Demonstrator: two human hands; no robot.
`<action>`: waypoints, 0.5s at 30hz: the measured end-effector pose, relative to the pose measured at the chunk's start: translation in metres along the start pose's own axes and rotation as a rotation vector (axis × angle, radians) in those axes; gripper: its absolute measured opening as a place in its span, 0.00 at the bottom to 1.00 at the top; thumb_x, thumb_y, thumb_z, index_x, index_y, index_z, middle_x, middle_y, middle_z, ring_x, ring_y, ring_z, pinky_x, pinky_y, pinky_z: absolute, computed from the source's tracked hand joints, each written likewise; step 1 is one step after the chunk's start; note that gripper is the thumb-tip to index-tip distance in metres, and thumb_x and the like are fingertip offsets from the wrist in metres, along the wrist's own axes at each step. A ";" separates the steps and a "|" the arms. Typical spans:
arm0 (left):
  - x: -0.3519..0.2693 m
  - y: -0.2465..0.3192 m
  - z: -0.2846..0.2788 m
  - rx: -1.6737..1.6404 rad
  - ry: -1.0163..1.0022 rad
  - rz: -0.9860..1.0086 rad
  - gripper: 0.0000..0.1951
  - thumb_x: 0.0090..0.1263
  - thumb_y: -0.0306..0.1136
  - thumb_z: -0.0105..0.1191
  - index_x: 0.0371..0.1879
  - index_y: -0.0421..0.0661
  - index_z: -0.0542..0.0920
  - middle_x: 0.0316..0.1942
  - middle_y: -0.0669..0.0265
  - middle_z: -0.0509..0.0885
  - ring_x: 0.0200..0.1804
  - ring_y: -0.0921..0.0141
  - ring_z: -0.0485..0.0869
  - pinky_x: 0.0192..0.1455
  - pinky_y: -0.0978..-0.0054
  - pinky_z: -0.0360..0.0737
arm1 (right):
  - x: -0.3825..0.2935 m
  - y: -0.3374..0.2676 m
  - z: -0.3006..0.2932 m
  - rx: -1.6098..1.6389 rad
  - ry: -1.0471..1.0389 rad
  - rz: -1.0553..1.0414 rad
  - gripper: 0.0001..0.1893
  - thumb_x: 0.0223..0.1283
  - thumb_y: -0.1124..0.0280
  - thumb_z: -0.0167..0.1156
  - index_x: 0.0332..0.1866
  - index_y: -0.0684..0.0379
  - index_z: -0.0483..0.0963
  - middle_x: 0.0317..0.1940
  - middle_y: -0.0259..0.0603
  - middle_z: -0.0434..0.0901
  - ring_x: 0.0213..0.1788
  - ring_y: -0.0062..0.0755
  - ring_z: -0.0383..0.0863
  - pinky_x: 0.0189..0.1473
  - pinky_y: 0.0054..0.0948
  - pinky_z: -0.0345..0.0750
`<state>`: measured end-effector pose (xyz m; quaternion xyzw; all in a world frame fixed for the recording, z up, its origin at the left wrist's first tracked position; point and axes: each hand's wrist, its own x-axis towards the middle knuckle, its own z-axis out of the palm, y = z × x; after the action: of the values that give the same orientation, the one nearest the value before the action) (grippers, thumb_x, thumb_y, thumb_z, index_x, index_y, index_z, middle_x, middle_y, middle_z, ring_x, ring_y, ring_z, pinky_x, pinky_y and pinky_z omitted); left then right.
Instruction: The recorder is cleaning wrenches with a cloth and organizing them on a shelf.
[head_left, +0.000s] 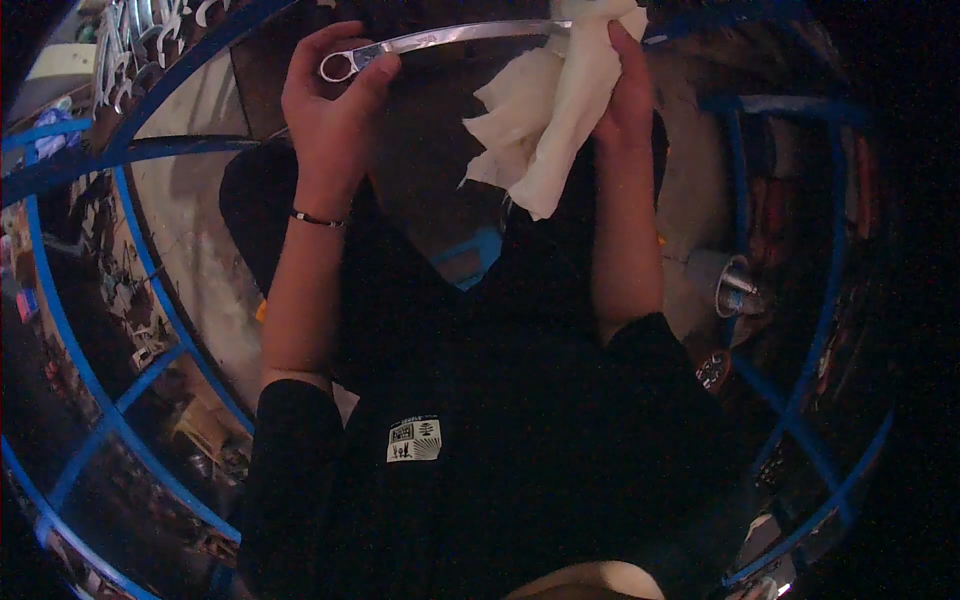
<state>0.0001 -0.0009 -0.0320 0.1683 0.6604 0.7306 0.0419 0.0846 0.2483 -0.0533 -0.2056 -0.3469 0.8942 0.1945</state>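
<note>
A long metal wrench (472, 32) lies across the top of the head view, its ring end at the left. My left hand (334, 97) holds it near that ring, thumb against the shank. My right hand (630, 94) grips a whitish cloth (574, 112) wrapped about the wrench's other end. Loose folds of the cloth hang down between my hands, with ragged edges. The wrapped end of the wrench is mostly hidden.
Several open-ended wrenches (124, 60) hang at the upper left. Blue metal racks (112, 412) with assorted parts curve round the left side, and another blue frame (832, 300) stands at the right. A metal cup-like container (731, 289) is near the right frame.
</note>
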 end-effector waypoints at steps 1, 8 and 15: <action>0.001 -0.002 -0.001 -0.045 0.010 -0.029 0.21 0.55 0.29 0.67 0.48 0.41 0.76 0.35 0.69 0.81 0.36 0.79 0.78 0.39 0.85 0.75 | 0.000 0.000 0.000 0.000 0.000 0.000 0.20 0.62 0.56 0.55 0.49 0.63 0.72 0.38 0.45 0.77 0.40 0.41 0.77 0.43 0.38 0.78; 0.000 -0.005 -0.001 -0.120 0.014 -0.092 0.21 0.56 0.29 0.67 0.47 0.42 0.76 0.32 0.70 0.79 0.32 0.80 0.77 0.34 0.86 0.73 | -0.008 -0.002 0.017 0.090 -0.041 -0.015 0.18 0.63 0.57 0.54 0.46 0.62 0.72 0.37 0.45 0.77 0.38 0.40 0.77 0.41 0.38 0.77; 0.010 -0.034 -0.012 -0.557 0.003 -0.282 0.11 0.64 0.27 0.58 0.43 0.39 0.76 0.30 0.69 0.77 0.30 0.78 0.73 0.33 0.81 0.71 | -0.021 -0.002 0.004 0.130 -0.550 0.143 0.21 0.61 0.67 0.58 0.57 0.64 0.67 0.48 0.45 0.77 0.49 0.36 0.80 0.53 0.35 0.78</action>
<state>-0.0185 -0.0050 -0.0640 0.0560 0.4519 0.8706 0.1866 0.1002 0.2372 -0.0447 0.0338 -0.3131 0.9482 0.0424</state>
